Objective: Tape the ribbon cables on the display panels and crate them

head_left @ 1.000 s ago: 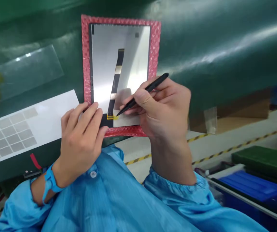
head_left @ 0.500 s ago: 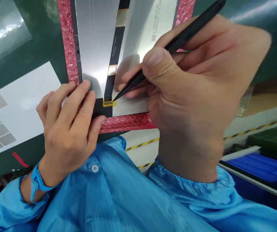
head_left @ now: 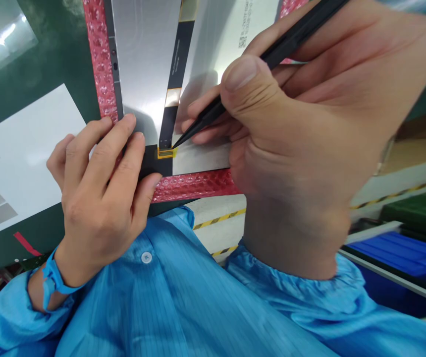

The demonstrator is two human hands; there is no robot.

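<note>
A flat silver panel (head_left: 146, 64), seen from its metal side, lies on pink bubble wrap (head_left: 194, 186). A dark ribbon cable (head_left: 180, 57) runs down it to an amber-edged connector (head_left: 166, 152) near the bottom edge. My right hand (head_left: 283, 104) grips a black spudger (head_left: 213, 109) like a pen, its pointed tip at the connector's upper right corner. Whether the tip presses on it I cannot tell. My left hand (head_left: 103, 173) lies over the panel's lower left corner, fingers stretched out and apart, thumb on the bottom edge.
On the green work surface at left lie a white sheet with grey squares (head_left: 30, 163) and a clear plastic bag (head_left: 1, 39). A red strip (head_left: 27, 244) sits near the edge. Blue bins (head_left: 399, 255) stand at lower right, beyond the table.
The whole view has shifted slightly, with the panel and the left hand a little higher and further left. The spudger tip stays at the connector's corner.
</note>
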